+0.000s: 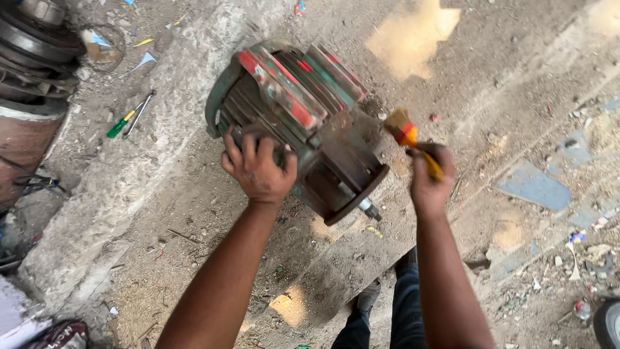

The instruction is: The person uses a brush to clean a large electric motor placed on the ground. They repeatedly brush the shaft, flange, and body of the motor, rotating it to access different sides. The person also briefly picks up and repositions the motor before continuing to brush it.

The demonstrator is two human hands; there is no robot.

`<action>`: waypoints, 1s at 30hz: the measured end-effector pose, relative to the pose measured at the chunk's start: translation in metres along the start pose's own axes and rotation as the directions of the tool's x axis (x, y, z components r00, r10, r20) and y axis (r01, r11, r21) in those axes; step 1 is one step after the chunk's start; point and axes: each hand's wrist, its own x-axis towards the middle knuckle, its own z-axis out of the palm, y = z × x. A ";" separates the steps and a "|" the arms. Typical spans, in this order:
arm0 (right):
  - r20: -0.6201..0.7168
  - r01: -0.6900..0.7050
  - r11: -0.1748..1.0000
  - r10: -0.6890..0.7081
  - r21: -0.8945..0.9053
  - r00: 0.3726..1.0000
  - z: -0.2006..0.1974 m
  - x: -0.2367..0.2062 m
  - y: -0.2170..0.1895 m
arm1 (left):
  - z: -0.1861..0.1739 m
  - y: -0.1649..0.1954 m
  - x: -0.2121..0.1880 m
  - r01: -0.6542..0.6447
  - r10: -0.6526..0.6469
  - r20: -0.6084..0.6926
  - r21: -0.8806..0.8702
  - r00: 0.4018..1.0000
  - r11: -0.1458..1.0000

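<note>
The person's left hand (258, 169) is spread over the ribbed body of an old electric motor (297, 123), fingers clamped on its near side, holding it up off the ground at the centre of the view. The motor is green with worn red patches, tilted, its round flange and short shaft (369, 209) pointing near and right. The right hand (431, 181) is closed round the yellow handle of a paintbrush (407, 136), whose bristles lie just beside the motor's right end; whether they touch it cannot be told.

Far left on the ground lies a green-handled screwdriver (128, 117) beside a thin metal rod. At the left edge a stack of dark rusty round parts (29, 58) is cut off by the frame.

The ground is dusty, broken concrete (504, 77), with a raised pale kerb (116, 187) running diagonally under the motor and litter scattered at the right. Sunlit patches fall far and near.

The person's legs and shoe (369, 296) show partly between the forearms. A dark round object at the lower right corner is too cropped to identify.
</note>
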 end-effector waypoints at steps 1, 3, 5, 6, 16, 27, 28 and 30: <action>-0.025 -0.140 0.969 0.148 0.205 0.989 -0.001 -0.007 0.003 | 0.000 0.000 0.001 0.007 -0.007 0.007 -0.005 1.000 1.000; 0.018 -0.276 0.896 0.288 0.347 0.957 0.006 -0.015 0.009 | -0.001 0.003 0.002 0.018 -0.018 0.032 -0.006 0.999 1.000; 0.088 -0.246 0.934 0.231 0.257 0.969 0.014 -0.011 0.013 | -0.002 0.005 0.007 0.018 -0.018 0.027 0.005 0.999 1.000; 0.014 -0.285 0.930 0.290 0.231 0.957 0.012 -0.003 0.014 | -0.004 0.006 0.008 0.024 -0.024 0.038 -0.004 0.999 1.000; 0.490 -0.257 0.918 0.081 0.301 0.868 0.054 0.155 -0.052 | -0.007 0.015 0.015 0.022 -0.022 0.007 -0.026 1.000 0.999; 0.582 -0.013 0.994 -0.053 0.108 0.811 0.024 0.183 -0.072 | -0.004 0.011 0.012 0.026 -0.026 0.032 -0.012 0.999 1.000; 0.576 -0.044 0.993 -0.028 0.111 0.817 0.018 0.171 -0.075 | -0.003 0.009 0.010 0.035 -0.034 0.040 -0.021 0.999 0.999; 0.528 -0.189 0.975 0.100 0.117 0.844 -0.005 0.150 -0.079 | -0.001 0.006 0.008 0.033 -0.033 0.025 -0.018 0.999 0.999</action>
